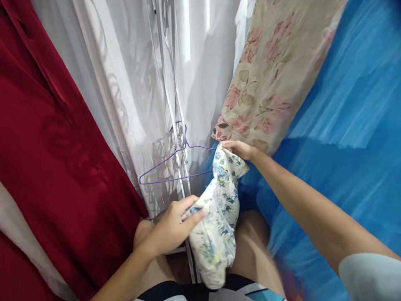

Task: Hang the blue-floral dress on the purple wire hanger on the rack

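A white garment (216,234) with a blue, green and yellow floral print hangs bunched between my hands. My right hand (236,148) pinches its top edge by the right end of a purple wire hanger (159,162). That end of the hanger is hidden by the cloth, and its left half is bare. My left hand (180,223) grips the garment lower down, thumb on top of the fabric. The hanger's hook sits at a white hanging strap (171,92).
Red curtain cloth (62,146) hangs on the left, sheer white curtains (125,75) behind. At the right are a beige cloth with pink flowers (266,83) and a large blue cloth (344,146). My bare legs (253,242) are below.
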The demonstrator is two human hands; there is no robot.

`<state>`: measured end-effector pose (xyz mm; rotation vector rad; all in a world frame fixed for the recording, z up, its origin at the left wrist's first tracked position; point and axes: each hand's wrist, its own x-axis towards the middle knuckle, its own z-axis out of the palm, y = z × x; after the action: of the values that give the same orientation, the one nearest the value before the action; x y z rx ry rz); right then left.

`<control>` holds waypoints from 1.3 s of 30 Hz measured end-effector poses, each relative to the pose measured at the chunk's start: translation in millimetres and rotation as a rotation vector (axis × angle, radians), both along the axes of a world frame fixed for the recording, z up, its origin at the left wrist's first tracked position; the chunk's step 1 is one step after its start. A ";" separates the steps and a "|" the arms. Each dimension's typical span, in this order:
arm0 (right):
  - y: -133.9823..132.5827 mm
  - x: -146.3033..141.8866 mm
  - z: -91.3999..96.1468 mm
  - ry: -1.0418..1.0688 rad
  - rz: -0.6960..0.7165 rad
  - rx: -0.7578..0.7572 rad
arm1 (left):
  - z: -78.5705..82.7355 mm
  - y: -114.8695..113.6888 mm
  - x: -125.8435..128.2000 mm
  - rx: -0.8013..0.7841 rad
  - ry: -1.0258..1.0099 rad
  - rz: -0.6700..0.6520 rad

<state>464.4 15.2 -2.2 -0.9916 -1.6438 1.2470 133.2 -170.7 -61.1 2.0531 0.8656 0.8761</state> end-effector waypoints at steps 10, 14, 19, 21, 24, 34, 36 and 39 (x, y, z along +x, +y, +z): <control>-18.8 -15.3 -2.8 -0.038 0.187 -0.151 | -53.7 123.0 -139.4 0.069 0.112 0.221; -22.3 -23.4 0.4 -0.040 0.206 -0.163 | -27.6 172.4 -148.7 0.114 0.118 0.230; -29.6 -26.4 3.2 -0.011 0.209 -0.208 | 4.7 206.7 -146.0 0.185 0.001 0.327; -30.3 -27.1 -0.2 0.034 0.202 -0.247 | 14.1 212.7 -138.7 0.194 -0.085 0.377; -29.8 -34.9 -10.8 0.125 0.143 -0.363 | 29.9 215.3 -117.2 0.181 -0.202 0.411; -54.7 -26.0 -50.7 0.216 -0.015 -0.319 | 39.0 172.9 -83.9 0.412 0.052 0.344; -71.0 -12.9 -60.1 0.207 -0.100 -0.191 | 25.1 162.7 -90.3 0.403 0.140 0.301; -92.3 -3.9 -66.8 0.111 -0.202 -0.027 | 11.5 154.3 -90.5 0.439 0.113 0.329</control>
<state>460.6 -77.0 -68.9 -1.0579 -1.4085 1.1689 42.7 -16.5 -49.6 2.3912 1.1782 1.2243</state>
